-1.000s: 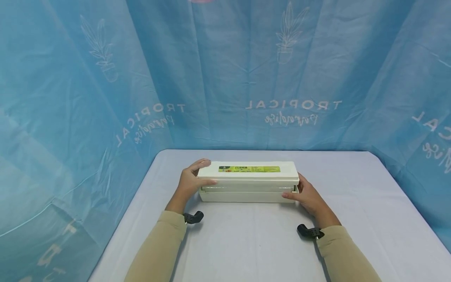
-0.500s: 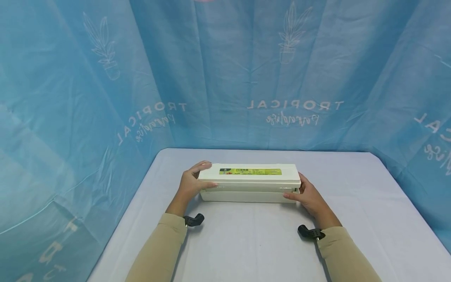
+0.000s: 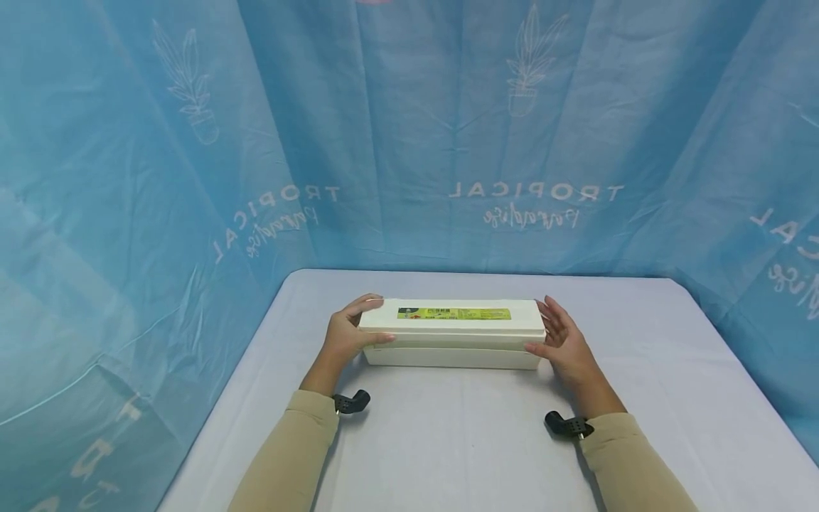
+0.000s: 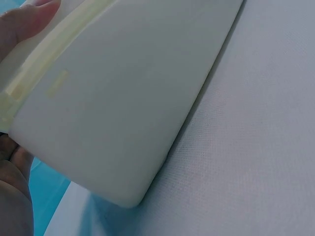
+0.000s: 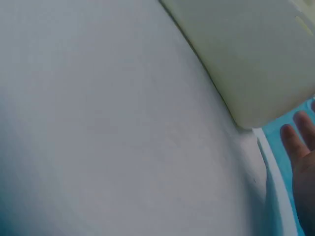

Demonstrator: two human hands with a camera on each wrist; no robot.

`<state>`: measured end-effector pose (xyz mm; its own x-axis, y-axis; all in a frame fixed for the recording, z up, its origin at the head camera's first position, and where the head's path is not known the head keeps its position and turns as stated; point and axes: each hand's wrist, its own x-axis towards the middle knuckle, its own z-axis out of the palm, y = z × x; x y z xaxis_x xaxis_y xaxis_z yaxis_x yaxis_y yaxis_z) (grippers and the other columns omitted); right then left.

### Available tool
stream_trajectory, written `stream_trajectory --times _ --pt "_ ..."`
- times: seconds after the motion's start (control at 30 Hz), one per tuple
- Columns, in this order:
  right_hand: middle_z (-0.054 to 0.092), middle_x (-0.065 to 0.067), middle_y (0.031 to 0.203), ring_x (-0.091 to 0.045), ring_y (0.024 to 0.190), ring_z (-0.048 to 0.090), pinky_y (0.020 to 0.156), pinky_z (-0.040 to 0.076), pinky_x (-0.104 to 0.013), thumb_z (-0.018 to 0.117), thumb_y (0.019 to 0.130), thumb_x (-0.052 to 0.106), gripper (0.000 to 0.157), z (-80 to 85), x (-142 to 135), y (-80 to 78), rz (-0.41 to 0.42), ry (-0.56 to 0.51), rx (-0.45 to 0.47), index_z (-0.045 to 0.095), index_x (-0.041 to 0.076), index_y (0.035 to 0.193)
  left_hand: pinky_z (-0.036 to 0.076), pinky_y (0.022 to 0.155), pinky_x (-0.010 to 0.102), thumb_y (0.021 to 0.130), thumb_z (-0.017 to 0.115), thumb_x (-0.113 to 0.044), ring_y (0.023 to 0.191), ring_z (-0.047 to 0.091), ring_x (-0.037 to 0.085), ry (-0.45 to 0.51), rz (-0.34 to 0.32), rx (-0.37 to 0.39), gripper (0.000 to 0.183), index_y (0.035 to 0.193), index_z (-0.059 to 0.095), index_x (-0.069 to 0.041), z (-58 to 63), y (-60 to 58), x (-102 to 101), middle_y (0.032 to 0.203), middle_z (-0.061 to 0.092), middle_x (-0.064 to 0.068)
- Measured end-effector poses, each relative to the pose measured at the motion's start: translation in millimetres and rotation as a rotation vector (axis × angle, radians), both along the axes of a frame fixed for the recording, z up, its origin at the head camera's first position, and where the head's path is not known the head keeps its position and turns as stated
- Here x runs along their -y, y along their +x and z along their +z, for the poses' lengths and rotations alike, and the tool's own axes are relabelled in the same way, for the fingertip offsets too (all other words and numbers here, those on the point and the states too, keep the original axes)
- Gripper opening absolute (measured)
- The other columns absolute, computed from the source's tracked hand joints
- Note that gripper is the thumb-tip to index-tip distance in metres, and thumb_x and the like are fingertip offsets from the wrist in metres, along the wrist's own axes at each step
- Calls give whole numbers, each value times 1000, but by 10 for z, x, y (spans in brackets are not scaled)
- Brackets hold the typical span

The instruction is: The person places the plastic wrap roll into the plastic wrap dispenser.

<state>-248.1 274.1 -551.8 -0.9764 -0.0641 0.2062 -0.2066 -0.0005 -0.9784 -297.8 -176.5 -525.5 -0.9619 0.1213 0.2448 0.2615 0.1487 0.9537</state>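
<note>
A long off-white cling film dispenser (image 3: 454,358) lies across the table, its lid (image 3: 358,313) uppermost with a yellow-green label. My left hand (image 3: 345,331) grips the lid's left end, thumb along the front edge and fingers over the back. At the other end, my right hand (image 3: 566,348) holds the lid's corner, thumb at the front edge and fingers behind the end. The left wrist view has the box's plain front (image 4: 118,98) close up, with the left thumb (image 4: 37,22) on the lid. Some right fingers (image 5: 295,142) show apart from the lower box in the right wrist view.
White cloth covers the table (image 3: 435,441). Blue printed curtains (image 3: 409,142) hang behind it and at both sides. A black wrist-worn device (image 3: 352,402) sits on the left wrist, another black device (image 3: 566,425) on the right.
The lid has come down slightly, and the clear strip beneath it is now mostly hidden. My right hand has shifted up from the lower box to the lid's right corner. The left hand keeps its grip.
</note>
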Motion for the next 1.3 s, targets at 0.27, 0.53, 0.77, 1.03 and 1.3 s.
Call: stream_trajectory --times 0.27,0.53,0.77,1.03,1.3 --pt "33 -11 168 -36 154 27 122 23 -56 91 77 -7 111 234 -29 -14 15 165 -127 30 15 167 42 114 35 63 102 -2 143 48 22 -29 2 8 80 136 70 -2 216 183 -34 147 60 5" --pt "43 -9 163 -31 150 35 119 34 -36 96 75 0 106 345 37 15 63 258 -139 39 13 163 42 113 34 63 102 -1 142 49 21 -14 -8 7 79 136 70 -2 299 253 -72 148 60 6" --pt "45 -13 159 -33 149 36 112 34 -19 96 76 4 91 362 32 13 49 354 -185 52 10 155 41 114 34 64 103 -5 143 48 21 -39 -14 -26 78 135 71 -3 278 248 -60 148 59 6" --pt "45 -14 158 -35 150 34 115 31 -18 94 78 1 81 375 -4 -14 57 344 -217 57 2 150 38 117 41 66 103 -12 145 45 23 -85 -6 -45 80 138 70 -5 281 251 -86 149 59 4" --pt "45 -12 158 -35 151 33 117 31 -23 96 77 6 82 356 -6 4 61 374 -174 57 2 150 33 120 42 63 105 -26 146 42 18 -135 -21 -107 83 138 72 -14 -18 66 -25 150 56 -6"
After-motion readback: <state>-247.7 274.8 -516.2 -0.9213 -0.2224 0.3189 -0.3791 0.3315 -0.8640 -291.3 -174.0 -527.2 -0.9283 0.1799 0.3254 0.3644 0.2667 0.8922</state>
